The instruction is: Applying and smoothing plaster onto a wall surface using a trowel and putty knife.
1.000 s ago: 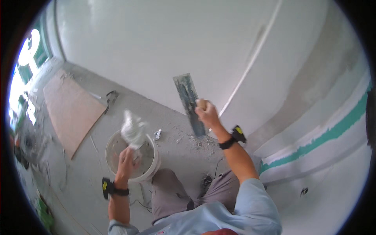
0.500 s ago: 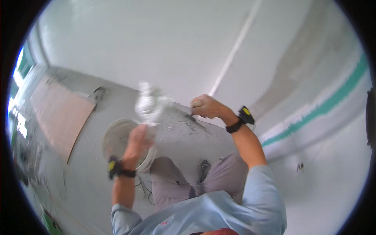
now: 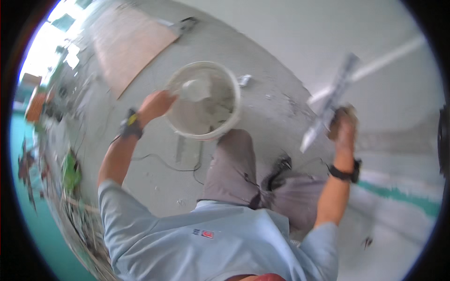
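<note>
My left hand point(image 3: 157, 104) is closed at the left rim of the white bucket point(image 3: 235, 100); what it grips is blurred, with a pale white mass point(image 3: 196, 90) just beyond it inside the bucket. Grayish material lines the bucket's inside. My right hand point(image 3: 343, 122) grips a flat trowel point(image 3: 333, 98) by its handle, the blade tilted nearly edge-on and smeared by motion, to the right of the bucket and in front of the white wall point(image 3: 375, 25).
A pale board point(image 3: 129, 44) lies on the dusty grey floor beyond the bucket. A cable point(image 3: 164, 165) runs beside my bent knees point(image 3: 229, 164). Clutter and a green crumpled item point(image 3: 70, 171) line the left. A wall with a green band point(image 3: 403, 194) is at the right.
The view has swung down and leftward. My left hand has lowered the white mass into the bucket. My right hand has moved rightward with the trowel, turning its blade more edge-on.
</note>
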`<state>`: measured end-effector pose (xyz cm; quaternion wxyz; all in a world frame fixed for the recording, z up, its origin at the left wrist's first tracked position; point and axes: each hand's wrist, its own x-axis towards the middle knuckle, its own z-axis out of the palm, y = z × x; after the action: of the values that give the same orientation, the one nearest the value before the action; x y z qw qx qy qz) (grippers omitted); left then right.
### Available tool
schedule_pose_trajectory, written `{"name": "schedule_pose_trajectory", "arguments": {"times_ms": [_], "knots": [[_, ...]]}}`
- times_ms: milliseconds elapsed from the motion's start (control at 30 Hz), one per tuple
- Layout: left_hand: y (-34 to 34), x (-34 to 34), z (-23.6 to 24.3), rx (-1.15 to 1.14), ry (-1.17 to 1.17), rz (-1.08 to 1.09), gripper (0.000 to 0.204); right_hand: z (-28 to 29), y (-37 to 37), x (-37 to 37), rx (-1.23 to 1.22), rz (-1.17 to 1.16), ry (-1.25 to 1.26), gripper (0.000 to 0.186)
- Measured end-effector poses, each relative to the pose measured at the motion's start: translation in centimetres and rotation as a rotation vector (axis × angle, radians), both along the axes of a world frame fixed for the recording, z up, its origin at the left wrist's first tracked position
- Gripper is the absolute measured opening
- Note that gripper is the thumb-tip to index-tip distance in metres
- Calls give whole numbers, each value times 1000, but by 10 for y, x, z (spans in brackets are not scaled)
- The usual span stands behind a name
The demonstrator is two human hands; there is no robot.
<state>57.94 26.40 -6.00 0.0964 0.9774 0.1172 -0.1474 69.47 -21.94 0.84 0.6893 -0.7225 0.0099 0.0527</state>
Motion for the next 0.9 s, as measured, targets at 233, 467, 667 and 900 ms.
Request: {"name": "schedule_pose_trajectory", "arguments": {"times_ms": [233,467,667,900], "knots": [[8,21,-45,197,115,-252,29,-28,-4,-6,131,67,-73,19],[-11,79,-224,299,293,-364,18,-33,-29,-25,138,-122,-114,49],[-18,73,-199,205,460,-480,25,-36,-54,-45,-165,-349,-105,42],[-22,75,-176,86,436,-303,40,-39,-46,-48,-209,-252,-250,39]]}}
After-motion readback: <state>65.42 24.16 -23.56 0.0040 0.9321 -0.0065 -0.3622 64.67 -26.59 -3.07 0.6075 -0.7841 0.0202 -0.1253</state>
